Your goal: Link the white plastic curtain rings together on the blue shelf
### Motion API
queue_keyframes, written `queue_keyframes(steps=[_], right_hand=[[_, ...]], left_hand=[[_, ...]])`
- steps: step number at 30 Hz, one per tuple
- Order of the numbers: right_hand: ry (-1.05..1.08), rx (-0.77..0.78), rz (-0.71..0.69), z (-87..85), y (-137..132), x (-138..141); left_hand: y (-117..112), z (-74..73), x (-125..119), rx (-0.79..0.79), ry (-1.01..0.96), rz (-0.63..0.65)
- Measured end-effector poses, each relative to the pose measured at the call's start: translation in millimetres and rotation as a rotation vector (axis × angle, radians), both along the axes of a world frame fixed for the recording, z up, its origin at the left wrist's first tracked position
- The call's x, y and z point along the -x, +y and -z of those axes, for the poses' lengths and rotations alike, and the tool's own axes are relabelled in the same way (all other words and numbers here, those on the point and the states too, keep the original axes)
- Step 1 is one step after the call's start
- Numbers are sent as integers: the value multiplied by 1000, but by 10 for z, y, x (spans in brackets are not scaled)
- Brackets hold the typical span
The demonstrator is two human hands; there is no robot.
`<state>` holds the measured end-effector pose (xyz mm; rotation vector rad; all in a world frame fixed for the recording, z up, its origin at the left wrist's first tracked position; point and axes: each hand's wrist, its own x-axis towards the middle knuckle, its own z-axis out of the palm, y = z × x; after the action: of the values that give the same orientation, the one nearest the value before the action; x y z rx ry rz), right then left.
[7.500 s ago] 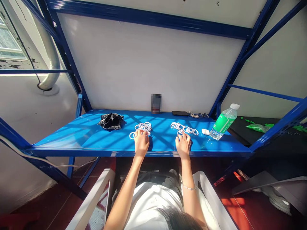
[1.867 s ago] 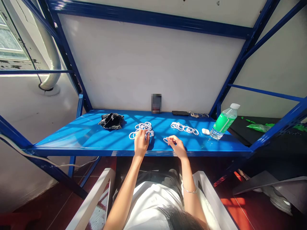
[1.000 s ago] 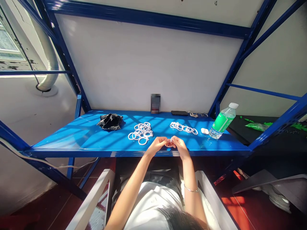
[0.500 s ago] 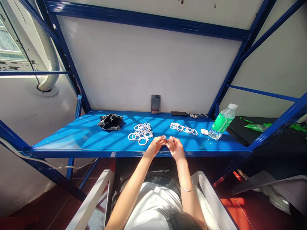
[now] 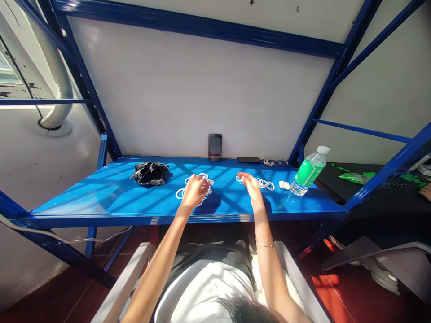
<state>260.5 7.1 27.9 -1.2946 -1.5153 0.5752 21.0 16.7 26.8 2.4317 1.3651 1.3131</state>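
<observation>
My left hand [image 5: 195, 190] is over the pile of white rings [image 5: 180, 194] on the blue table, its fingers curled in among them. Whatever lies between the fingertips is hidden. Farther right, my right hand [image 5: 251, 185] is above the left end of a short row of linked white rings [image 5: 266, 184]. Its fingers stretch out to the left and are apart, and I see nothing held in them. The hand covers part of that row.
A crumpled black bag [image 5: 150, 173] lies left on the table [image 5: 111, 197]. At right stand a bottle with a green label [image 5: 309, 172] and a small white case [image 5: 284, 185]. A phone [image 5: 249, 159], a cable [image 5: 274, 162] and an upright dark box [image 5: 215, 147] are behind. Another person's hand [image 5: 426, 191] shows far right.
My hands were together at the table's front edge, fingertips nearly touching. Now they are apart: the left has moved left onto the ring pile, the right forward over the ring row.
</observation>
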Motion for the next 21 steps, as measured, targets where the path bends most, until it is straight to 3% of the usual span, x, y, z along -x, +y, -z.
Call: queue_keyframes(steps=[1,4,9,15,21], right_hand=[[-196,17,101,-51,135,-66],[-401,124,235,-148,537,-212],[-630,252,159,-89,866,-306],[-807,226,-12,49,583,-332],[-878,-31,-75,260,137,-226]], left_hand=[[66,1,40,-40,97,-38],[222,36,125,-61,364,-88],[346,112,218,-29,533,-88],[287,99,245,-65,469,-4],[-187,293,141,-143,349,177]])
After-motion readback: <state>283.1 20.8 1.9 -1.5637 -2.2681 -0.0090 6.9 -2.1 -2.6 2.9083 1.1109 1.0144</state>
